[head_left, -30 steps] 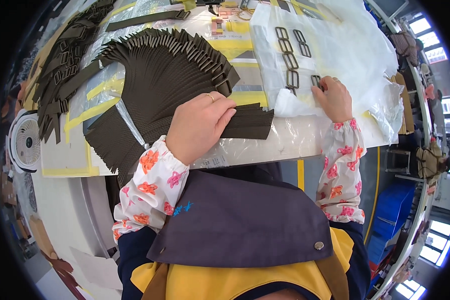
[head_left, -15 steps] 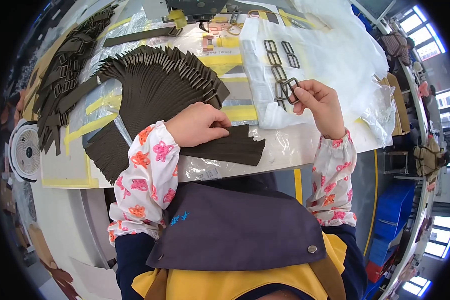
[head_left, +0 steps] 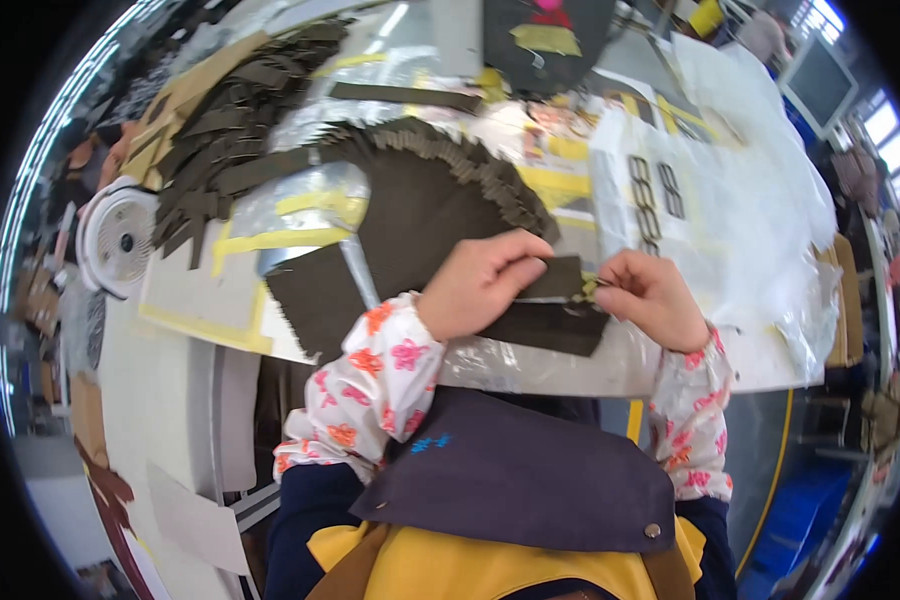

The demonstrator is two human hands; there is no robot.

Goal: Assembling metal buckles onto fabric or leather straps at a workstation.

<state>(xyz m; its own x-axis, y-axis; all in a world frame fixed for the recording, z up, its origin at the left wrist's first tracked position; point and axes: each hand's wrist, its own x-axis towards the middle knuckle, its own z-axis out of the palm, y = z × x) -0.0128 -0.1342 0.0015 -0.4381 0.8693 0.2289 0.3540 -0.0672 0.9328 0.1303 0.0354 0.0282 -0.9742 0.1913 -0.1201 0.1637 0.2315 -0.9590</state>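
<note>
My left hand [head_left: 482,285] is closed, thumb and fingers pinching a dark olive webbing strap [head_left: 562,277] close to its end. Opposite it, my right hand [head_left: 658,303] grips a slide buckle [head_left: 590,289], which meets the strap's end; blur hides whether the strap passes through it. Beneath both hands lie the cut ends of more straps [head_left: 550,330]. Beyond my left hand a large fan of stacked straps [head_left: 400,200] spreads out, buckles along its far right edge. Several slide buckles [head_left: 640,190] rest in rows on white plastic sheeting [head_left: 710,210] beyond my right hand.
A sewing machine [head_left: 545,65] stands at the table's far side. At the far left is a heap of buckled straps [head_left: 240,120], with a white fan [head_left: 120,240] beside it. Yellow tape [head_left: 280,242] marks the table. A blue bin [head_left: 795,515] sits at lower right.
My right hand has brought the buckle from the plastic sheeting to the strap end. My left hand now lifts one strap off the others. The whole view has shifted.
</note>
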